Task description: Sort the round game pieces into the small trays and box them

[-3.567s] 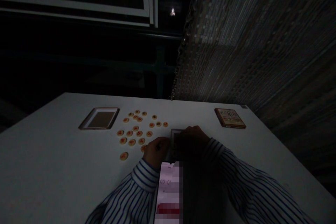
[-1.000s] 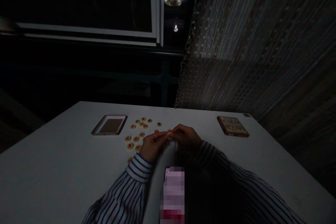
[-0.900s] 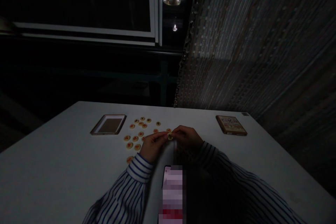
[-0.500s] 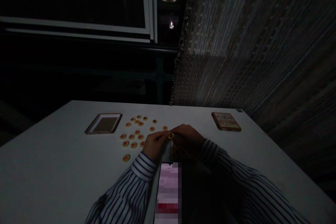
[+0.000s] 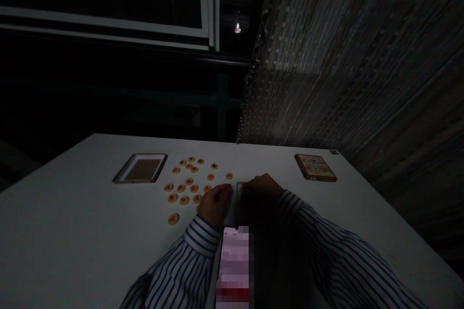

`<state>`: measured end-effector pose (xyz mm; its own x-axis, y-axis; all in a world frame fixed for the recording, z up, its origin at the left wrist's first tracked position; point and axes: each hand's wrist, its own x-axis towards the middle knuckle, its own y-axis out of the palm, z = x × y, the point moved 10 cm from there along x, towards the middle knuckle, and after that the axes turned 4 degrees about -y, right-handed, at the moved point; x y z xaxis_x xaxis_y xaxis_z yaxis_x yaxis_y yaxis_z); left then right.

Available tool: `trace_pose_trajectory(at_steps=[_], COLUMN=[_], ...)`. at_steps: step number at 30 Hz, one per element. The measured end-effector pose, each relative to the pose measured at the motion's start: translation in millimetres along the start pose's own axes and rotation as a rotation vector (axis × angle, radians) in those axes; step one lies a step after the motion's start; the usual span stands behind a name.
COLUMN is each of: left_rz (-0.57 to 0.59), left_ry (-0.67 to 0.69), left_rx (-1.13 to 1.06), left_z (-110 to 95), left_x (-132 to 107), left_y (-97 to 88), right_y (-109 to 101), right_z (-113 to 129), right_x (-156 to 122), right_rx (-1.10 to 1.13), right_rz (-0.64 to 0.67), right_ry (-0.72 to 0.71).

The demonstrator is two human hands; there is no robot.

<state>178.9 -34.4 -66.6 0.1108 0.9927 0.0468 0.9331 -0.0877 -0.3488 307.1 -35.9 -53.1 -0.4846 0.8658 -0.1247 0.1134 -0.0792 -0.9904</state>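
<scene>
My left hand [image 5: 214, 205] rests low over the table with its thumb and fingertips pressed together; whatever lies between them does not show. Beside it on the right, my right hand [image 5: 264, 186] is curled with its fingers down over a dark, shallow tray [image 5: 239, 188]. Shadow hides those fingertips and most of the tray's inside. Several round Chinese chess pieces [image 5: 183, 200] with red or dark characters lie scattered left of and beyond my left hand. One red-marked piece [image 5: 229, 176] sits just past its fingertips.
A phone [image 5: 232, 260] with a lit screen lies close in front of me, between my forearms. An open box lid or tray [image 5: 142, 168] stands at the back left. A flat printed box [image 5: 315, 167] lies at the back right. A bead curtain [image 5: 308, 82] hangs behind the white table [image 5: 90, 212].
My hands have drawn apart, and the chess piece between them is no longer visible. My right hand has turned down over the tray. The view has shifted slightly.
</scene>
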Motion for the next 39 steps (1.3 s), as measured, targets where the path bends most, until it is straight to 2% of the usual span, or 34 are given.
trace_pose_trajectory(at_steps=[9, 17, 26, 34, 39], left_rz=[0.018, 0.020, 0.004, 0.020, 0.026], left_ry=[-0.005, -0.005, 0.019, 0.006, 0.026], left_rx=[0.077, 0.083, 0.084, 0.089, 0.070], left_z=[3.2, 10.2, 3.2, 4.8, -6.8], left_x=[0.4, 2.5, 0.1, 0.1, -1.2], left_y=[1.7, 2.4, -0.2, 1.2, -6.9], right_y=[2.3, 3.7, 11.3, 2.5, -9.2], right_z=[16.8, 14.1, 11.6, 15.6, -0.4], right_x=[4.7, 4.4, 4.8, 2.9, 1.1], right_rx=[-0.082, -0.073, -0.124, -0.083, -0.018], right_rz=[0.070, 0.073, 0.069, 0.089, 0.023], right_ry=[-0.044, -0.059, -0.029, -0.002, -0.003])
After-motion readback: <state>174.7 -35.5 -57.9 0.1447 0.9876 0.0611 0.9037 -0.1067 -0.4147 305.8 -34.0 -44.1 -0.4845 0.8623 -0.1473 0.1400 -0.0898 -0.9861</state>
